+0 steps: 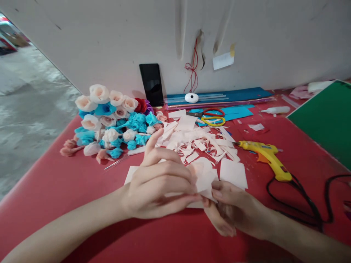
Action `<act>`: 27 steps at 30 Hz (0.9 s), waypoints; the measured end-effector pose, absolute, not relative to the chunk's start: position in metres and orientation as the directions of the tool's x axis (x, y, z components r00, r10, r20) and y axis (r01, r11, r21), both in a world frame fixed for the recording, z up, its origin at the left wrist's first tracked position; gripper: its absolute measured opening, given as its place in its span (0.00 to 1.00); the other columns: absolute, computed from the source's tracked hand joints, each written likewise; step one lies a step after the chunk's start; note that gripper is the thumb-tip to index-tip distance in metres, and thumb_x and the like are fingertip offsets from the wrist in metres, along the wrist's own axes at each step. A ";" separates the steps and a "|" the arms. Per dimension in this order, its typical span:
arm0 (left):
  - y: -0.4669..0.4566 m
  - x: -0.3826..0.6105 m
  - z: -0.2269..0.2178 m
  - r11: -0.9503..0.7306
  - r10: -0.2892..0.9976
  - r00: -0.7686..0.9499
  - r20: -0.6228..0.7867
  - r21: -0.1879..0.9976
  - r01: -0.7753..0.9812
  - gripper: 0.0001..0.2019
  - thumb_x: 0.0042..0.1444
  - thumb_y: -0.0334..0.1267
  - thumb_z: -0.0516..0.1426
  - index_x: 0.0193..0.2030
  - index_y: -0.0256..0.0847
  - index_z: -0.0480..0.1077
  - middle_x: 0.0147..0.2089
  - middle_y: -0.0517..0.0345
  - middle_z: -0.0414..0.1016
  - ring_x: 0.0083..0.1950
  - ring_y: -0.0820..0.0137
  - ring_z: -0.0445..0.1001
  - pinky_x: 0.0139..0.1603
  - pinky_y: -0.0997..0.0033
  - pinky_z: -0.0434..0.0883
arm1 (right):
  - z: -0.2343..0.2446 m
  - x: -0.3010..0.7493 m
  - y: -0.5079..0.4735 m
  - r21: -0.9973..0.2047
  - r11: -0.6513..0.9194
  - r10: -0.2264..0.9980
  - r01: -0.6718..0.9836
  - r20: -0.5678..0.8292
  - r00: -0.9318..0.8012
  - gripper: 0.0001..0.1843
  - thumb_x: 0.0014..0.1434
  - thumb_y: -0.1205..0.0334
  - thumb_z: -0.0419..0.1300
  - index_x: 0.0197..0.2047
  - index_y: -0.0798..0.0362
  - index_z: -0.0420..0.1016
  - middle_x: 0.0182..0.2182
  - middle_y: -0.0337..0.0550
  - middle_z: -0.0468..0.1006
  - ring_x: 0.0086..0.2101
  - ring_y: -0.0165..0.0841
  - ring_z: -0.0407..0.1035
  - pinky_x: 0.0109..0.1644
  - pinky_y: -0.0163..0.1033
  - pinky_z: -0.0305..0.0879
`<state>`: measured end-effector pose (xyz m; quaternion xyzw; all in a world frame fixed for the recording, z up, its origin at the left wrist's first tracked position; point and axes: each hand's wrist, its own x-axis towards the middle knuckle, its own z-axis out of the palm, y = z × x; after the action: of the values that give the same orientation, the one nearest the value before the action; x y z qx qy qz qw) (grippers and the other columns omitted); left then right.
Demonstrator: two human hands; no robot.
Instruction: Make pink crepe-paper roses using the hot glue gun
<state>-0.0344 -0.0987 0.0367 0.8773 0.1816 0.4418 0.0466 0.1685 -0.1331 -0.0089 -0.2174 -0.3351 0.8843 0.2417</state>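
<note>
Between my two hands is a pale pink paper flower [202,173], its thin petals catching some light. My left hand [163,179] closes around its left side, with the index finger raised. The thumb and fingers of my right hand [233,204] pinch the flower's lower right edge. Part of the flower is hidden behind my left fingers. A cut paper piece [233,173] lies just beyond my right hand, and more pale sheets lie under my left hand. Behind them spreads a heap of pale paper scraps [203,140].
Finished paper flowers [99,94] in white, blue and pink crowd the left. Scissors [214,117] lie at the back near a phone [151,84] leaning on the wall. A yellow glue gun [264,155] with a black cord and a green board [326,120] are to the right.
</note>
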 end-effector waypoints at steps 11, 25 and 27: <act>-0.092 -0.033 0.028 -0.862 0.472 0.499 0.727 0.498 0.090 0.12 0.44 0.26 0.62 0.36 0.40 0.67 0.30 0.61 0.75 0.32 0.72 0.70 0.40 0.64 0.71 | -0.009 0.172 -0.133 -0.694 -0.664 0.545 -0.279 -0.194 -0.815 0.14 0.61 0.57 0.44 0.33 0.57 0.63 0.13 0.34 0.63 0.14 0.23 0.54 0.19 0.30 0.47; -0.101 -0.031 0.040 -0.889 0.407 0.510 0.758 0.201 0.411 0.11 0.44 0.24 0.58 0.33 0.41 0.66 0.23 0.64 0.70 0.30 0.72 0.67 0.54 0.52 0.61 | -0.014 0.167 -0.138 -0.798 -0.507 0.678 -0.325 -0.136 -0.723 0.11 0.63 0.55 0.46 0.36 0.54 0.61 0.19 0.33 0.65 0.17 0.21 0.56 0.21 0.27 0.51; -0.101 -0.033 0.037 -0.902 0.381 0.527 0.760 0.179 0.394 0.13 0.43 0.24 0.57 0.36 0.42 0.65 0.24 0.63 0.70 0.31 0.71 0.66 0.54 0.54 0.61 | -0.013 0.169 -0.138 -0.861 -0.426 0.699 -0.276 -0.120 -0.705 0.11 0.63 0.56 0.46 0.36 0.54 0.61 0.21 0.35 0.66 0.19 0.21 0.57 0.23 0.28 0.54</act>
<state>-0.0331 -0.1011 0.0365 0.8738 0.2216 0.4328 -0.0075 0.1695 -0.1375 -0.0130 -0.2385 -0.4430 0.8100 0.3011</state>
